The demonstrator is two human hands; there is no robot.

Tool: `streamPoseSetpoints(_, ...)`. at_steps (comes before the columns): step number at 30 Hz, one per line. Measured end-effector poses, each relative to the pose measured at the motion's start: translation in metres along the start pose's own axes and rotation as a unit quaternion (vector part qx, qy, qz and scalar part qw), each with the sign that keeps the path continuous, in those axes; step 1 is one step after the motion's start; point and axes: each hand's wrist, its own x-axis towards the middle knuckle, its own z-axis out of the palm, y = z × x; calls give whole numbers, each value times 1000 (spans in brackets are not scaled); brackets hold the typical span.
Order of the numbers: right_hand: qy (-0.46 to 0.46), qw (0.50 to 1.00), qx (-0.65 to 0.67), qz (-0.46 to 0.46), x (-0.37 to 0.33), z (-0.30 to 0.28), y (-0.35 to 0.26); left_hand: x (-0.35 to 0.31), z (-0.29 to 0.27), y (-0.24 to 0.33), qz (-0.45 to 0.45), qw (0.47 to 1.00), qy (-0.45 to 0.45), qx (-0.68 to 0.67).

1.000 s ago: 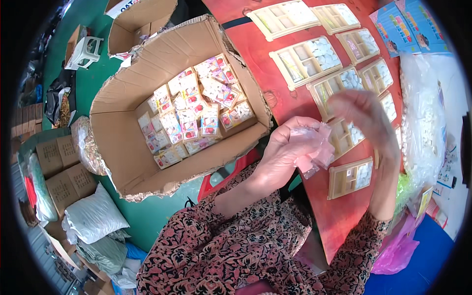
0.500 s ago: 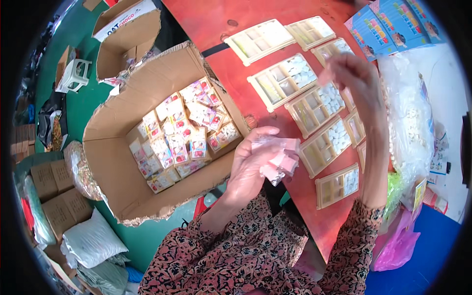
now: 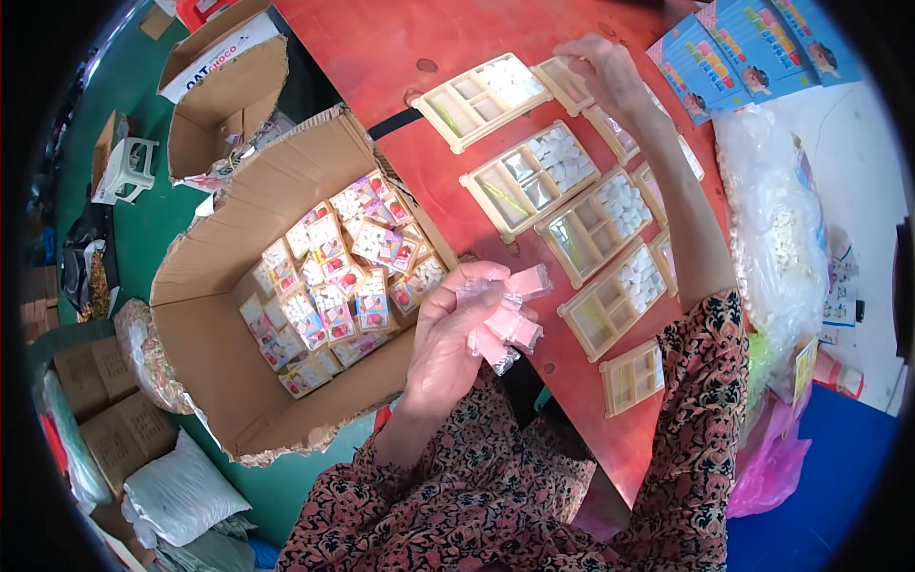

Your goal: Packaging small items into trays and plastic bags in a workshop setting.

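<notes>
- Left hand [image 3: 443, 343]: grip closed on a fanned bunch of pink packets [image 3: 510, 329] in clear wrapping, held beside the table's left edge, between the carton and the trays.
- Right hand [image 3: 610, 71]: extended over the far part of the table, its fingers bent down at a pale tray [image 3: 564, 84]; the fingertips are poorly seen, so whether the grip holds anything cannot be told.
- Table [image 3: 353, 48]: red, its left edge slanting down to a near corner; pale divided trays stand on it in two rows.
- Row nearer the left edge: five trays, the last one [image 3: 634, 378] closest to the near corner; white pieces [image 3: 624, 208] fill the larger compartments.
- Carton [image 3: 205, 315]: open, ragged-rimmed, just beyond the table's left edge, containing many printed packs [image 3: 329, 248].
- Along the table's right edge: blue printed packaging [image 3: 710, 76] toward the far corner and, nearer, a clear plastic bag [image 3: 777, 219].
</notes>
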Motion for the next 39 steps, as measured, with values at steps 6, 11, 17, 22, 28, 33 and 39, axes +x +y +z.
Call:
streamPoseSetpoints(6,-58,977,85,189,-22,-31,-49,5,6,6,23,1000,12,0)
streamPoseSetpoints(11,-276,841,407,225,-54,-47,-142,10,3,1,84,996,25,35)
streamPoseSetpoints(17,-325,873,317,178,-49,-55,-158,9,-2,-2,105,992,42,55)
streamPoseSetpoints(22,-121,953,185,208,-13,-38,-123,7,-9,9,70,997,25,-31)
streamPoseSetpoints(28,55,975,137,166,4,35,-112,9,-6,15,47,996,-17,-74)
streamPoseSetpoints(33,173,984,26,22,-6,38,-114,10,1,17,35,997,-15,-72)
streamPoseSetpoints(39,-169,938,260,154,-48,-23,-138,12,-9,7,69,998,-9,4)
